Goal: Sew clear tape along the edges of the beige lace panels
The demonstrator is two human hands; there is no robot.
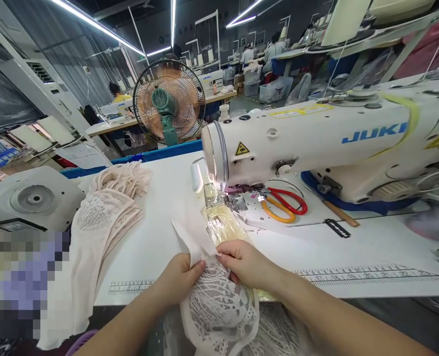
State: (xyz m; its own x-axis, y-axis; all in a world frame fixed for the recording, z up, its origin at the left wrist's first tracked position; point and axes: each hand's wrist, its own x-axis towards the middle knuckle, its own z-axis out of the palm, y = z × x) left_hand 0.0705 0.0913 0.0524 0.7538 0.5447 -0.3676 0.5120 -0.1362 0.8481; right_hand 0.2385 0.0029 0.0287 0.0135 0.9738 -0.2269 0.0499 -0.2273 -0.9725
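A pale pink lace garment piece hangs over the table's front edge, its plain fabric part lying up toward the needle area of a white sewing machine. My left hand pinches the fabric between thumb and fingers at the top of the lace. Just right of it, my right hand grips the fabric's edge with closed fingers. Shiny yellowish tape covers the machine bed beyond my hands. A stack of similar lace pieces lies on the table at the left.
Scissors with red and orange handles lie beside the needle area. Right of them are a wooden-handled tool and a black blade-like piece. A printed ruler runs along the front edge. A fan stands behind the table; people sit farther back.
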